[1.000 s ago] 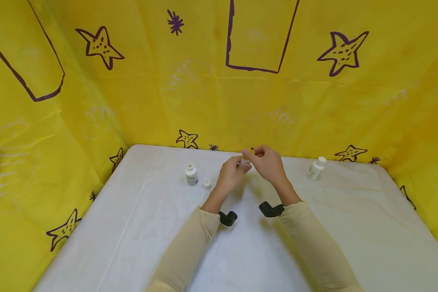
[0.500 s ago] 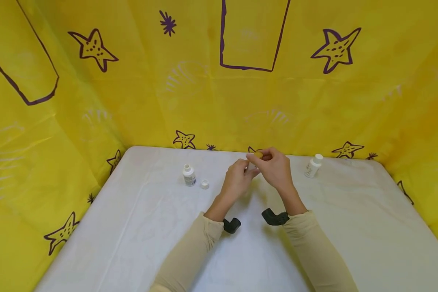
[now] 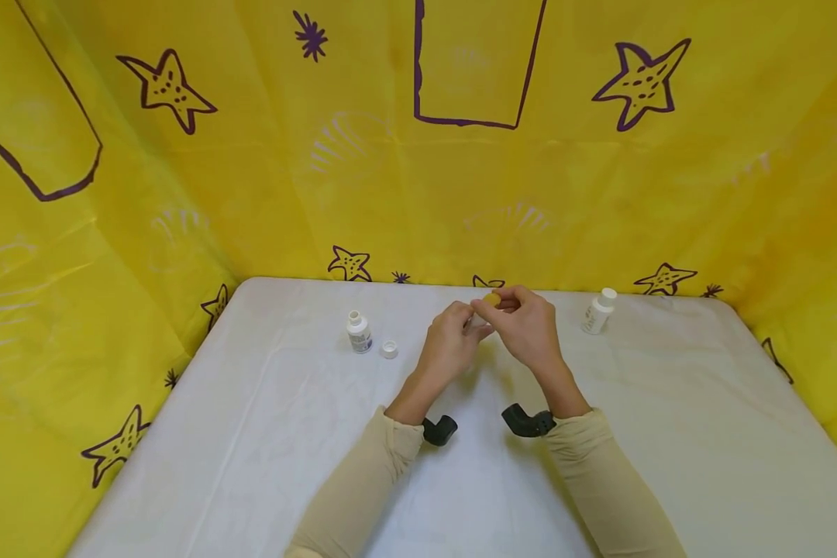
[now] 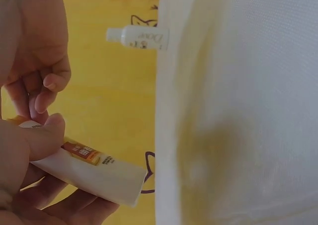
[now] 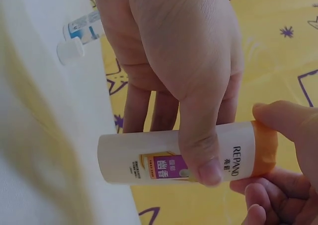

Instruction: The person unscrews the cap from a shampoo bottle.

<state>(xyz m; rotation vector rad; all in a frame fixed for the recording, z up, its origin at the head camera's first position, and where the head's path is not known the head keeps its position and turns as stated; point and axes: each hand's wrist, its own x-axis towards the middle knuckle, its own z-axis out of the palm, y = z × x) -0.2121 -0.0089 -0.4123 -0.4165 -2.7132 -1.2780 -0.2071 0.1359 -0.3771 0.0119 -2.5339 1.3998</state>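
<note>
My left hand (image 3: pixel 450 341) grips a small white shampoo bottle (image 5: pixel 124 158), its thumb pressed across the printed label. The bottle is held up over the far part of the table, lying nearly sideways in the right wrist view. An orange cap (image 5: pixel 265 148) sits on its end. Around that cap, the thumb and fingers of my right hand (image 3: pixel 532 329) pinch from the other side. In the left wrist view the cap is mostly hidden behind the left hand, while the bottle's pale base (image 4: pixel 121 183) shows plainly.
An uncapped white bottle (image 3: pixel 359 335) stands to the left, with a loose white cap (image 3: pixel 389 349) beside it. Another white bottle (image 3: pixel 597 314), capped, stands at the right. Yellow printed cloth (image 3: pixel 363 178) rises behind the white table (image 3: pixel 251 465).
Both hands have shifted slightly to the right over the table, still together on the shampoo bottle. More of the orange cap shows between the right fingers. The head view has also moved a little.
</note>
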